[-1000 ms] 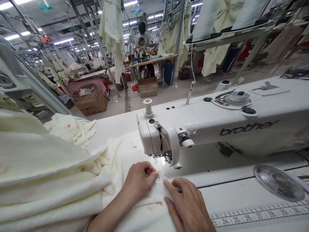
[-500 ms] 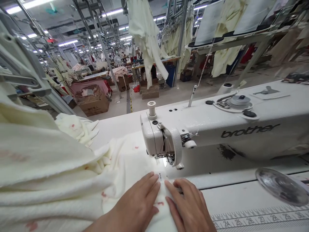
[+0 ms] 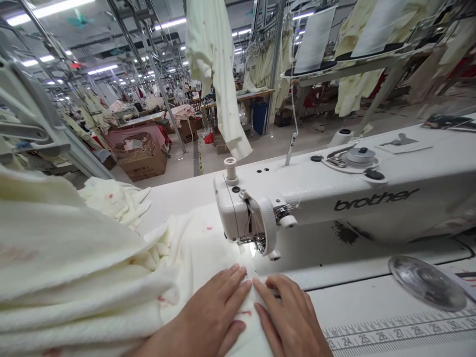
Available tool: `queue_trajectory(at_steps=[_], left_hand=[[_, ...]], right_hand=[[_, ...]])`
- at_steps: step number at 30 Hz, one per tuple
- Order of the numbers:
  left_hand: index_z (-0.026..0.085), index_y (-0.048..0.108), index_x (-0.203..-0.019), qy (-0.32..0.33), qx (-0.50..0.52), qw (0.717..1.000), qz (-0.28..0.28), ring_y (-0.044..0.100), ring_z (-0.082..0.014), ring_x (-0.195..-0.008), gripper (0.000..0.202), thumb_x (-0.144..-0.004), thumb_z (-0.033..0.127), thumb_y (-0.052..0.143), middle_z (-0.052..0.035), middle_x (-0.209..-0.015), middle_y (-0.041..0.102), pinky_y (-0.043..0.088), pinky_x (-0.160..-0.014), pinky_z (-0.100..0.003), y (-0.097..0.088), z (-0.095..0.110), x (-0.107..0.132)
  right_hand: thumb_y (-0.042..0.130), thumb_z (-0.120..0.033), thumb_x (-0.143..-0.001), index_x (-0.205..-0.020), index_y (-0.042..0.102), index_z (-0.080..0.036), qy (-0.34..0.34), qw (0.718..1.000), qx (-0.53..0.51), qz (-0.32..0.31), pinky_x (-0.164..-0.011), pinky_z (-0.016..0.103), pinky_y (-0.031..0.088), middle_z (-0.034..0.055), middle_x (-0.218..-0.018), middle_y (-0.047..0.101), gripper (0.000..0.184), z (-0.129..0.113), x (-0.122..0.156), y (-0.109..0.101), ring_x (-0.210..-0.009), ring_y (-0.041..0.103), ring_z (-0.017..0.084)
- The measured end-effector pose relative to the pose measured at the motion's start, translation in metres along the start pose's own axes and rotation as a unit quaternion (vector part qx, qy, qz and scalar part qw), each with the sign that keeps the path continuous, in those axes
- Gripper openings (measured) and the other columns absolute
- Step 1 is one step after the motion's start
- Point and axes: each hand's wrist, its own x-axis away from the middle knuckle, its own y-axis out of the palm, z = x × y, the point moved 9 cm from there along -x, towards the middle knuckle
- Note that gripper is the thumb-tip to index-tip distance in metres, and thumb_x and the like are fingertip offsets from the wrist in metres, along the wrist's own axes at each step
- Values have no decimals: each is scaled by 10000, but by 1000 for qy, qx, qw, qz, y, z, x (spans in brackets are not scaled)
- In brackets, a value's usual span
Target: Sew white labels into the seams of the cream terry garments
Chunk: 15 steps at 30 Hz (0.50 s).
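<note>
Cream-coloured soft fabric with scattered reddish-pink marks (image 3: 92,277) lies in thick folds on the left and runs flatter under both hands, towards the needle area of a white industrial sewing machine (image 3: 316,181) lettered "brother" in black. The left hand (image 3: 211,307) rests palm down on it, its fingers stretched out, side by side and released, pressing rather than grasping. Small dark marks show on the pale material just beside those fingertips, too covered to read. The right hand (image 3: 292,312) is near, a little to the right, with its fingers bent and the index fingertip touching the fabric. A small dark bit shows between its fingers; whether they grasp it, I cannot tell.

Both hands are on the near side of the bright metal needle parts (image 3: 256,245), apart from them. To the right, a clear round plastic disc (image 3: 427,282) stands tilted above the white surface (image 3: 357,300), which bears a printed ruler scale (image 3: 394,334) along its near part. A smaller bunch of cream cloth (image 3: 117,196) lies behind the big folds. Beyond the machine hang a long cream garment (image 3: 213,64) and, farther right, tall white thread cones (image 3: 316,39) stand on a rack.
</note>
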Motion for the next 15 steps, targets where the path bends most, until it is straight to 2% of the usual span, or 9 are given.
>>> queue_trajectory(at_steps=[10,15], left_hand=[[84,284,-1424,18,-3,1000,22,328,-276,-1359,585,-883,184,482,-186,-1446,378,422,-1054,-418,-6,3,-6],[69,279,-1413,40,12,998,47,344,-308,-1346,594,-863,172,478,-216,-1425,397,425,-1044,-451,3,0,-5]], right_hand=[[404,-182,-936,-1191,522,-158,0,1000,10,4,-799,325,455,109,-1072,495,282,-3,-2,-3,-1010,507,214],[360,-175,-949,-1131,547,-172,-29,999,3,-16,-734,245,502,68,-965,567,262,11,-23,-12,-915,570,155]])
